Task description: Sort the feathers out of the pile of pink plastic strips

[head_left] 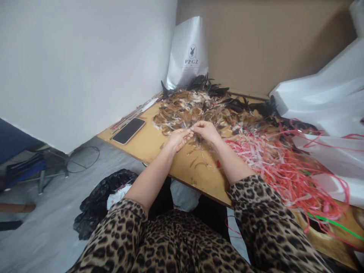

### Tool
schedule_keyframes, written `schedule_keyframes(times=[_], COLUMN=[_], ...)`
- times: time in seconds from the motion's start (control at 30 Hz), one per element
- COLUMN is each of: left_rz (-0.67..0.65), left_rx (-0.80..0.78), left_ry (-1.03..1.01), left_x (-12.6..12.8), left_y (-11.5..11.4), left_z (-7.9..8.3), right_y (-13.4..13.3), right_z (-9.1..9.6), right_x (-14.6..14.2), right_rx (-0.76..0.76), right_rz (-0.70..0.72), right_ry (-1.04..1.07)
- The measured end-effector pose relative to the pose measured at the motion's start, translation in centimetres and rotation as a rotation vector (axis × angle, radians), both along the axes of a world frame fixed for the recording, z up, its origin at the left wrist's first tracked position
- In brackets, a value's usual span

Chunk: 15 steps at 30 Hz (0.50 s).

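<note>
A wooden table (204, 178) bears the feather pile (189, 112), tousled, brown and pale, with black plumes along its back. Right of the pile lies a tangle of red and pink ribbons (287, 167). At the pile's near edge, the left hand (178, 139) and right hand (205, 130) meet, fingertips pinched narrow; what they grip is too small to tell.

A yellowish-brown table (140, 147) was covered across its far middle by a heap of brown feathers (184, 110), bordered at the back by black feathers (206, 88). A dark-screened phone (129, 131) was laid flat near the left edge. The right side was buried under tangled red and pink strips (287, 167), beside which a green strip (335, 226) was stretched. On the grey floor (48, 231), a crumpled black plastic bag (93, 204) was left.
</note>
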<state>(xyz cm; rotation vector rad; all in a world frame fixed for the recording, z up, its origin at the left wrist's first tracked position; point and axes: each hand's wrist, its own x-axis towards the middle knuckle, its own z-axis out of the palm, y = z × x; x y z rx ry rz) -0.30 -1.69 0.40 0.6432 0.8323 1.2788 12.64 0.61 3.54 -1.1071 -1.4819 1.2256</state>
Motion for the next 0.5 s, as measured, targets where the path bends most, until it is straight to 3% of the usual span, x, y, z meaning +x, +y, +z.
schedule_keyframes(times=[0.17,0.5], left_rz=[0.007,-0.011], left_rx=[0.084,0.118], left_ry=[0.105,0.168], left_x=[0.01,0.24], left_y=[0.11,-0.43], left_z=[-0.47,0.07], right_y=[0.27,0.47], right_z=[-0.21,-0.58], right_x=[0.44,0.42], right_rx=[-0.112,-0.116], right_rz=[0.083,0.084], right_ry=[0.084,0.2])
